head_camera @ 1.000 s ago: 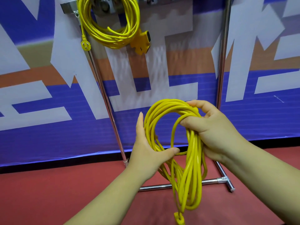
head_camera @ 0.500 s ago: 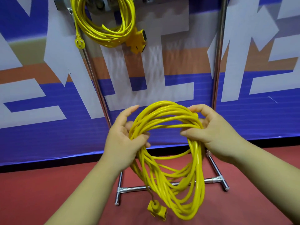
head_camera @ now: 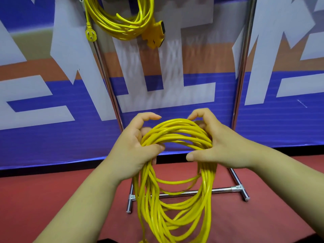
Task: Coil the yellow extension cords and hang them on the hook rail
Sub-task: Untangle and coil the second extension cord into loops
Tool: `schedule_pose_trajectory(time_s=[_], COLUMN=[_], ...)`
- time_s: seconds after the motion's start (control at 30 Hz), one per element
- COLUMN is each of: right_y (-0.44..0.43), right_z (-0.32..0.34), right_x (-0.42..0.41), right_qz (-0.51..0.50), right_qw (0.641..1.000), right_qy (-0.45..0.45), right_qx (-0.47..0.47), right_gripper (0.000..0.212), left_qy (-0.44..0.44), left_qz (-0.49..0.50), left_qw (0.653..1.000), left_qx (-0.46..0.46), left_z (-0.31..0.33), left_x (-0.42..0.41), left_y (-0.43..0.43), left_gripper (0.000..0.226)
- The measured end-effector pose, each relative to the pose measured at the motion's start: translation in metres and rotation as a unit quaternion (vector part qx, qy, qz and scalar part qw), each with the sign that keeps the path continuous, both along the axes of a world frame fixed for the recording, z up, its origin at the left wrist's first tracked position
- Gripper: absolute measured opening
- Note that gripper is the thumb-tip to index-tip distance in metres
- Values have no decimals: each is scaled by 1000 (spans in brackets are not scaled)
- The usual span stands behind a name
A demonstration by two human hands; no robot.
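2 hands hold 1 coil: my left hand curls round the loops at the upper left, and my right hand wraps the upper right, thumb out underneath. That spreads the top into an opening for a hook. The coil hangs between them, before the rack. Another cord already hangs above, so I judge hanging comes next.

Bare forearms, bare left hand, bare right hand (fingernails short, natural)
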State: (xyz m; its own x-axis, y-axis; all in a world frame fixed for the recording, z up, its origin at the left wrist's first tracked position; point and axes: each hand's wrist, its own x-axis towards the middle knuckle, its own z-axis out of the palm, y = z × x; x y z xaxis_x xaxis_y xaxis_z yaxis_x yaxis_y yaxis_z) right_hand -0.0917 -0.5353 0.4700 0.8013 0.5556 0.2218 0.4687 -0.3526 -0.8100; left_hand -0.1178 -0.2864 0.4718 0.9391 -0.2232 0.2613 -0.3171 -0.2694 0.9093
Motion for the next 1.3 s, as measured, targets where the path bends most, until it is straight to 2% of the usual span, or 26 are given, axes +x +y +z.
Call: schedule_pose_trajectory(time_s=[0.13,0.37,0.5,0.57,0.77,0.97,1.07,1.17,1.23,1.3], right_y=[8,15,8,5,-4,-5,-5,-3,-4,-8], right_z=[8,12,21,24,28,28,27,22,21,22], right_x=[-6,-11,-15,-18,-16,-12,-12,-12,-11,-7], right_qz=[33,81,100,106,79,64,48,26,16,4], right_qw=[998,993,989,991,996,994,999,995,988,979], right_qy=[6,29,71,57,-12,-9,5,18,32,53], right_qx=[55,77,81,63,-37,-92,-12,99,149,196], right_gripper=[70,51,67,67,27,20,23,29,32,36], left_qy=[23,57,71,79,106,126,103,91,133,185], left_qz=[1,1,-13,-25,-38,-33,-42,-84,-142,-202], left_qw=[1000,998,997,997,993,990,992,988,974,955], left_qx=[6,2,2,-6,-26,-46,-61,-91,-118,-117], left_z=[-1,-4,-4,-4,-4,-8,-3,-2,-9,-20], left_x=[1,5,9,12,13,11,9,12,16,20], left_y=[5,7,3,1,-6,-9,-12,-6,2,8], left_gripper=[60,61,59,60,61,58,62,81,93,95])
